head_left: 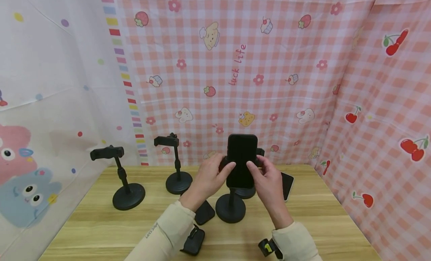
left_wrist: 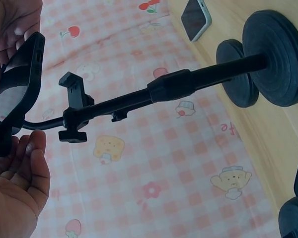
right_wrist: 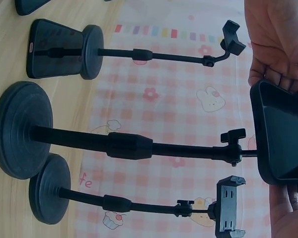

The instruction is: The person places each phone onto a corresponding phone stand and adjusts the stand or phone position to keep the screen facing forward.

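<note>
A black smartphone [head_left: 241, 150] stands upright in front of me at the top of a black phone stand, whose round base [head_left: 230, 209] rests on the table. My left hand [head_left: 211, 176] grips the phone's left side, thumb on its front and fingers behind. On the opposite side my right hand [head_left: 270, 181] grips the edge in the same manner. Fingers of both hands wrap around the phone [right_wrist: 283, 134] in the right wrist view, and the stand's pole [right_wrist: 184, 150] runs to behind it. The stand's clamp is mostly hidden by phone and hands.
Two phone stands with bare holders, one at far left [head_left: 129, 196] and one nearer the middle [head_left: 178, 183], stand on the wooden table. A third stand [left_wrist: 233, 74] is behind the held one. A dark phone [head_left: 204, 213] and a white-edged phone [head_left: 287, 186] lie flat.
</note>
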`<state>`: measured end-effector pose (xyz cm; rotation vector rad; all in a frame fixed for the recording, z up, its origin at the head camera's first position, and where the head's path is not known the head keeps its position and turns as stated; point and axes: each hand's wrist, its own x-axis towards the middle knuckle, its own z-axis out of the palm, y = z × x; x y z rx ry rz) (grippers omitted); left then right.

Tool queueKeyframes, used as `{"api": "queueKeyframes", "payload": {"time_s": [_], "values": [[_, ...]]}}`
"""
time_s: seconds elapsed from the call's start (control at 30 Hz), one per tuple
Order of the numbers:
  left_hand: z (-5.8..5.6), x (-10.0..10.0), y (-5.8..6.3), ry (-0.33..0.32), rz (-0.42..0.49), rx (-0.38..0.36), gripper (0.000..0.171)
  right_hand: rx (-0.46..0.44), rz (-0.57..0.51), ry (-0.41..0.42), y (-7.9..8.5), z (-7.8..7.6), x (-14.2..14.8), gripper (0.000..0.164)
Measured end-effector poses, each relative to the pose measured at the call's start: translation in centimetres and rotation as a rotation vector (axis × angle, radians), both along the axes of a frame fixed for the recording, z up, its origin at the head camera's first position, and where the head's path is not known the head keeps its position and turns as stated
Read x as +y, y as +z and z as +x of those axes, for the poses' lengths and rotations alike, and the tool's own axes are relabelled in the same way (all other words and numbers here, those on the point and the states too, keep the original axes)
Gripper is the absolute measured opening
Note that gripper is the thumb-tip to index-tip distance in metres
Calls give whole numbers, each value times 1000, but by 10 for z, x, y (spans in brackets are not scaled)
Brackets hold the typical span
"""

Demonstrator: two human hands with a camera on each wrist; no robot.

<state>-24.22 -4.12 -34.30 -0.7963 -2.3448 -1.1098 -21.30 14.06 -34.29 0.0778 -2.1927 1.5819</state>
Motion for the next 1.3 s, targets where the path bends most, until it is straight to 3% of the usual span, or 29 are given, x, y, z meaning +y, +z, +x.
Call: {"api": "queueKeyframes", "payload": {"time_s": [0.2,0.47,0.73,1.03,1.3], "values": [[1,1,0,6,11,-5,23,-13,16,-5,0,-1,2,47],[5,2,4,72,-5,-5,23,0,61,-9,1,-1,1,44],[5,2,2,111,-26,39,25,-5,48,16,1,-2,2,44],[5,1,1,95,-10,37,24,-36,-2,61,0,-4,5,46],[2,1,2,42,43,-24,25,-36,-37,73,0,-3,5,48]]}}
